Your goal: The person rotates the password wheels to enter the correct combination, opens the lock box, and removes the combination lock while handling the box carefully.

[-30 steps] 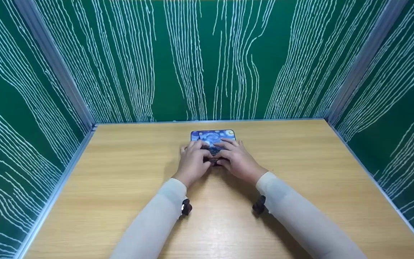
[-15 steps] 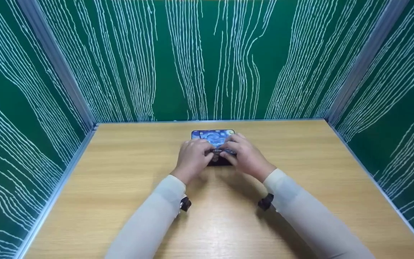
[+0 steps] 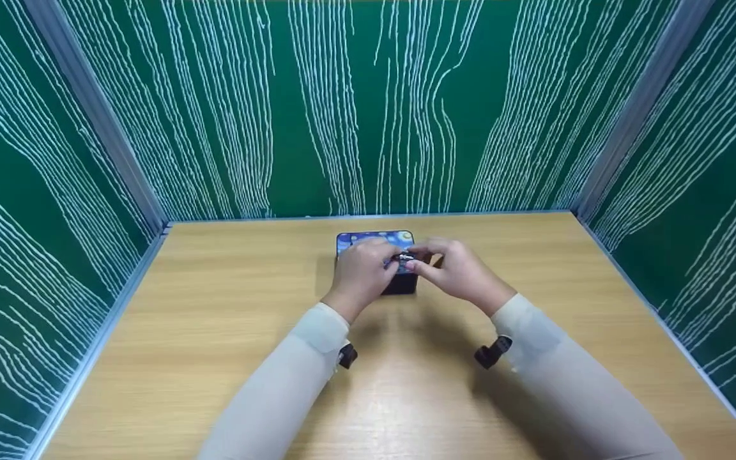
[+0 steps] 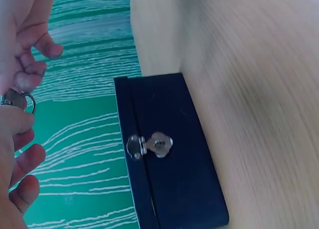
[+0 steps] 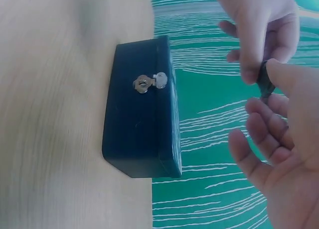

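Note:
Both hands meet above a small hinged box [image 3: 400, 285], which has a blue swirling painted lid and a dark front. My left hand [image 3: 363, 271] and right hand [image 3: 462, 269] pinch a small padlock [image 3: 405, 257] between them. In the left wrist view the padlock [image 4: 12, 98] shows a curved metal loop, while the fingers cover most of its body. It looks dark between the fingertips in the right wrist view. The box [image 5: 132, 114] stands with its lid down, and a silver clasp [image 4: 158, 144] on its front has its two parts together.
The wooden table [image 3: 246, 287] carries the box near its back edge. Green panels [image 3: 400, 115] with white wavy lines rise behind and at both sides, joined by grey corner posts [image 3: 106, 121]. A dark wrist camera [image 3: 494, 351] hangs at the right cuff.
Both hands have risen from the box's front and shifted right, with the padlock now between their fingers. The right hand has swung farther outward. More of the box's dark front shows.

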Demonstrator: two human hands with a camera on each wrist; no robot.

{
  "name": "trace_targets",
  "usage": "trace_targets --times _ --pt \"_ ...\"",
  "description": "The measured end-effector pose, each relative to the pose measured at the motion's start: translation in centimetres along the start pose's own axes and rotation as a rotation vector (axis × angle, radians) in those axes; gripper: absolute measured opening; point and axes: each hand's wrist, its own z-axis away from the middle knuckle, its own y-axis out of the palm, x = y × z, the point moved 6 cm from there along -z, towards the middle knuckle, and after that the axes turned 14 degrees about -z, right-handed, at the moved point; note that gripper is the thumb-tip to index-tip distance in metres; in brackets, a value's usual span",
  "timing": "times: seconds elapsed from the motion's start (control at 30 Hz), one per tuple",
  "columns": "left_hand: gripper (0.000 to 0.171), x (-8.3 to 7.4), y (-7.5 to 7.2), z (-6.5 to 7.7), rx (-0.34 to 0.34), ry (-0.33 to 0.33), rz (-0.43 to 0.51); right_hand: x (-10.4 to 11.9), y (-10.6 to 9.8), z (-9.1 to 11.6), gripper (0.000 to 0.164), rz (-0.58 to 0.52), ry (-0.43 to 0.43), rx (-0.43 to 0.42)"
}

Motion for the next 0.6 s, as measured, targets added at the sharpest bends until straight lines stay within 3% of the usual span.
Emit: trace_targets --times 0.1,0.33,0.6 --pt "0.017 -0.5 0.4 0.0 0.021 0.0 0.029 -0.7 -0.3 0.2 0.031 -0.035 0.069 0.02" --pt "0.017 -1.3 1.6 0.1 0.138 -0.056 0.129 -2.3 -0.6 0.5 0.029 -0.164 0.221 0.106" --pt "0.018 -2.0 3.3 0.6 0.216 -0.046 0.179 -3.7 -0.6 0.9 0.027 -0.2 0.275 0.111"
